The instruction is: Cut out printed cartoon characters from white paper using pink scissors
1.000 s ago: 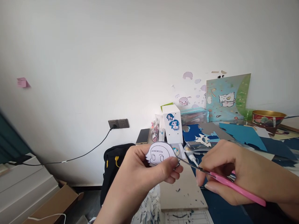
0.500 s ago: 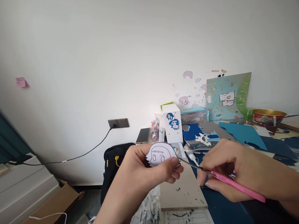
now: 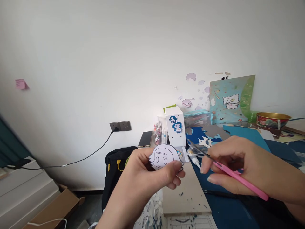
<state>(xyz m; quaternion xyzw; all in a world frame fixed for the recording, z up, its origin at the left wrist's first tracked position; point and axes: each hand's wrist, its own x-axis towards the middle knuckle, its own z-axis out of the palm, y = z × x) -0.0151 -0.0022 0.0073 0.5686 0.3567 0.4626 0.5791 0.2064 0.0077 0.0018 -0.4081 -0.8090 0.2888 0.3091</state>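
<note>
My left hand pinches a paper cutout of a cartoon head, drawn in black outline on white with jagged hair ends at its left. The thumb covers the cutout's lower right part. To the right, my right hand grips pink-handled scissors. Their metal blades point up and left, apart from the paper and a little to its right. Some fingers of my right hand hide part of the handle loops. Beneath both hands lies a beige board with small dark paper scraps on it.
A white box with blue-haired stickers stands behind the cutout. A phone lies to its left. Blue paper sheets and a red-and-gold bowl sit at the right. White paper shreds pile up beside the board. A black bag is at the left.
The scissors have drawn back from the cutout's right edge, and their blades have swung upward. My left hand still holds the cutout in nearly the same place.
</note>
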